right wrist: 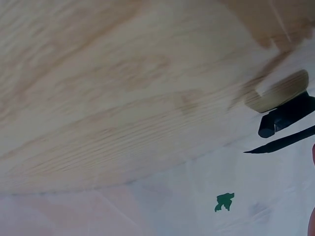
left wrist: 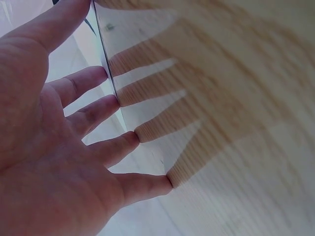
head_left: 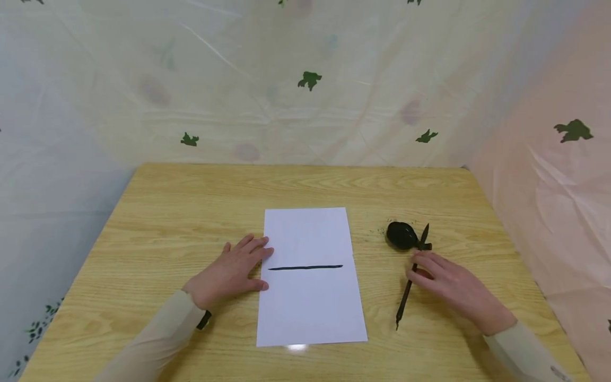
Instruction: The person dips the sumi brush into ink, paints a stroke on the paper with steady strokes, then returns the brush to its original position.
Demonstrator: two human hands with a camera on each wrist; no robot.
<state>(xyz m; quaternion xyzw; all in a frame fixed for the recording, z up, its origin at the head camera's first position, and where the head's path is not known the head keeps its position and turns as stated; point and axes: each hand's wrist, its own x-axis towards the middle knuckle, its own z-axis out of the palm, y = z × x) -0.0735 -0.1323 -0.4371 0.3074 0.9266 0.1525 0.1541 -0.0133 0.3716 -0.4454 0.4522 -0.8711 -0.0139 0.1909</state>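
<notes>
A sheet of white paper [head_left: 310, 307] lies upright on the table, crossed by one black horizontal stroke [head_left: 305, 267]. My left hand [head_left: 234, 270] rests at the paper's left edge with its fingers spread; the left wrist view shows the palm side of this hand [left wrist: 74, 147] and its fingertips at the table surface. To the right of the paper, my right hand [head_left: 453, 289] pinches a dark writing brush [head_left: 404, 300] by its shaft. Its bristle tip [right wrist: 275, 145] points away from me, beside a small dish of black ink [head_left: 401, 235].
A short black piece [right wrist: 288, 115] sticks out from the ink dish, close to the brush. Small dark specks mark the wood around the dish. The wooden table [head_left: 191, 196] is enclosed by pale curtains [head_left: 238, 79] with green leaf-like shapes at the back and sides.
</notes>
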